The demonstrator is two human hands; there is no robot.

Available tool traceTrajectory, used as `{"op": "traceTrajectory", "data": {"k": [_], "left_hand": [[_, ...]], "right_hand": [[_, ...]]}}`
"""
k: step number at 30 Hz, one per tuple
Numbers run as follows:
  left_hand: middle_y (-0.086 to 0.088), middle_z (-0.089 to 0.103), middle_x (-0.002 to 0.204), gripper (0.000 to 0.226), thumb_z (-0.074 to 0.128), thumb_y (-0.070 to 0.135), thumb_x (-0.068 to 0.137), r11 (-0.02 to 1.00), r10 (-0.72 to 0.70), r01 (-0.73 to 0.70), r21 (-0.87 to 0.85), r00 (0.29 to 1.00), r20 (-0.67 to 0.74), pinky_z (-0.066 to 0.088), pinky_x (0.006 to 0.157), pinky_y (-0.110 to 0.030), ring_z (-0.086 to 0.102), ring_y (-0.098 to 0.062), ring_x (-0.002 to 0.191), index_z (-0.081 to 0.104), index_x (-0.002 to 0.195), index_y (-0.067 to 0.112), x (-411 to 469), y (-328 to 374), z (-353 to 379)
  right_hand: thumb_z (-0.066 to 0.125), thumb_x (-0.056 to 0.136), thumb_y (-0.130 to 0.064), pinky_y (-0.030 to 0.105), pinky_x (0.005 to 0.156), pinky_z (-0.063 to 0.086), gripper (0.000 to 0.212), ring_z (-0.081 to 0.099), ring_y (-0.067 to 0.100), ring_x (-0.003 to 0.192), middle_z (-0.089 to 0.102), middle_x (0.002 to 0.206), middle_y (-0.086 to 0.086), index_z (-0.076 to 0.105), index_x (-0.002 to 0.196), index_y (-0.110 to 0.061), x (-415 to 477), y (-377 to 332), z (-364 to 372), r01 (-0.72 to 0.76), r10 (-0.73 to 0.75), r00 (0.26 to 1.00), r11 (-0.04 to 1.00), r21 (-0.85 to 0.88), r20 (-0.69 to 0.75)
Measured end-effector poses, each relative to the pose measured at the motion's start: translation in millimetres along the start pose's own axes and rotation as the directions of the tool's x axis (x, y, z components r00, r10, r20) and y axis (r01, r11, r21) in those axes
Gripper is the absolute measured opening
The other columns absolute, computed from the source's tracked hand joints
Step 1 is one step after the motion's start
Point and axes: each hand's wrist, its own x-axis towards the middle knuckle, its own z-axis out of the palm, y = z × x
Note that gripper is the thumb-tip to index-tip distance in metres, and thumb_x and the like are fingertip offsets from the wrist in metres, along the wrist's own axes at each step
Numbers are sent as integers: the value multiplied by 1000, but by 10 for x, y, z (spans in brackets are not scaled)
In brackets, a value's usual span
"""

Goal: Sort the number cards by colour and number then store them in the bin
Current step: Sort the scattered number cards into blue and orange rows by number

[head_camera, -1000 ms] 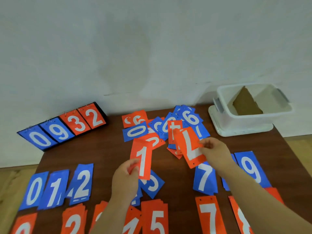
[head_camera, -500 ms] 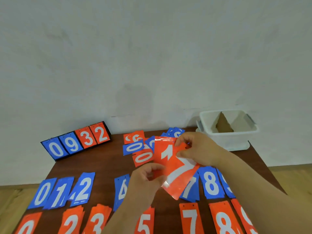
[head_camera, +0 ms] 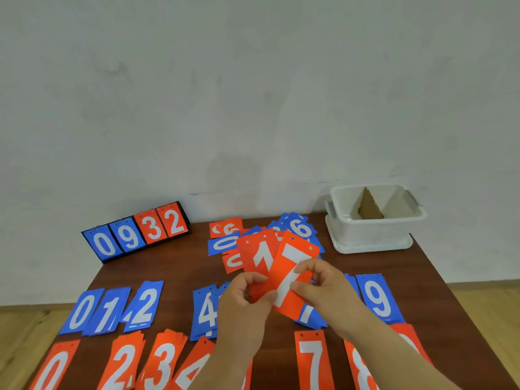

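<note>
Along the bottom edge of the frame the sorted red piles lie on the brown surface (head_camera: 439,291): red 0 (head_camera: 53,370), red 2 (head_camera: 123,364), red 3 (head_camera: 163,361), red 4 (head_camera: 194,371), then, past the forearms, the red 7 pile (head_camera: 312,361) and red 8 (head_camera: 360,371). Just behind runs the blue row (head_camera: 108,312), 0, 1, 2, 4 and, at right, 9.

At centre both hands hang above the surface. The left hand (head_camera: 244,302) pinches the lower end of the red 1 card (head_camera: 261,260) between thumb and curled fingers. The right hand (head_camera: 326,288) pinches the red 7 card (head_camera: 292,263) likewise, its edge overlapping the 1 so the two fan out.

To do this well, I'd part the cards fully, lower the 7 squarely onto the red 7 pile, holes to the far end, and set the 1 in the bare gap between red 0 and red 2, which looks meant for it.

The cards are thin, glossy rectangles with white numerals and two punched holes along the top. They probably slide easily, so piles want a light touch.

Behind the hands lies the unsorted heap (head_camera: 301,228) of mixed red and blue cards, so sorting looks partway. At the surface's upper right stands the white bin (head_camera: 374,235), holding a cardboard divider (head_camera: 368,211) and no cards that I can see; at left, a flip scoreboard (head_camera: 135,233) reads 0932
</note>
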Motion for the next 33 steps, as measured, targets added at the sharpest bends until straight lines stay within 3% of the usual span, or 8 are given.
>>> {"op": "traceTrajectory", "data": {"k": [4, 9, 13, 15, 20, 26, 29, 33], "left_hand": [[14, 71, 102, 10, 75, 26, 91, 998, -30, 35, -55, 995, 99, 60, 85, -30, 67, -7, 100, 72, 99, 32, 27, -13, 49], [17, 64, 113, 20, 63, 20, 100, 996, 49, -62, 60, 979, 196, 51, 70, -8, 62, -5, 105, 66, 107, 39, 129, 14, 120], [26, 50, 131, 34, 60, 23, 102, 988, 13, -58, 141, 954, 300, 57, 88, -20, 55, -3, 119, 57, 116, 53, 99, -136, 186], [22, 46, 135, 37, 61, 22, 102, 980, -31, -33, 197, 949, 315, 56, 83, -16, 54, -3, 118, 55, 120, 54, 68, -237, 209], [18, 57, 124, 45, 65, 9, 97, 954, -123, 36, 297, 952, 280, 47, 71, -6, 55, 3, 102, 58, 115, 49, -59, -568, 225], [14, 60, 126, 46, 67, 7, 94, 932, -274, 210, 295, 942, 193, 56, 76, -16, 61, -8, 107, 62, 117, 46, -183, -990, 63], [12, 60, 128, 44, 66, 8, 95, 914, -311, 258, 312, 941, 134, 50, 65, -10, 62, -7, 106, 63, 124, 41, -207, -1143, -57], [12, 59, 131, 47, 68, 9, 95, 900, -338, 302, 314, 939, 66, 60, 83, -25, 59, -14, 120, 61, 126, 44, -242, -1271, -222]], "right_hand": [[75, 88, -8, 43, 81, 63, 21, 73, 26, 92, 73, 100, -3, 71, 98, -25, -7, 8, -129, -35, 36, 999, 999, 9, -27], [70, 89, -1, 43, 83, 62, 24, 73, 21, 90, 76, 102, 1, 71, 95, -24, 52, 72, -357, -33, 31, 999, 998, -59, -37], [64, 91, -4, 41, 84, 60, 27, 70, 18, 92, 71, 105, -5, 67, 97, -30, 68, 209, -612, -63, 26, 986, 971, -229, -164], [61, 93, -6, 36, 83, 60, 28, 68, 15, 91, 67, 103, -10, 65, 101, -32, 39, 290, -734, -104, 48, 980, 950, -295, -191], [55, 92, -3, 12, 55, 48, 38, 63, 5, 72, 62, 93, -13, 56, 109, -37, -80, 710, -811, -149, 105, 986, 898, -415, -126], [51, 94, -9, 21, 63, 51, 43, 64, 10, 80, 66, 100, -6, 46, 123, -39, -101, 1554, -482, -213, 276, 961, 803, -556, 32], [57, 94, -12, 21, 69, 49, 42, 60, 14, 91, 64, 117, -1, 47, 128, -36, -27, 1868, -283, -231, 302, 953, 777, -586, 25], [64, 92, -17, 34, 88, 55, 45, 60, 22, 107, 60, 125, 2, 47, 133, -29, 77, 2201, -132, -257, 336, 942, 711, -655, -6]]}}
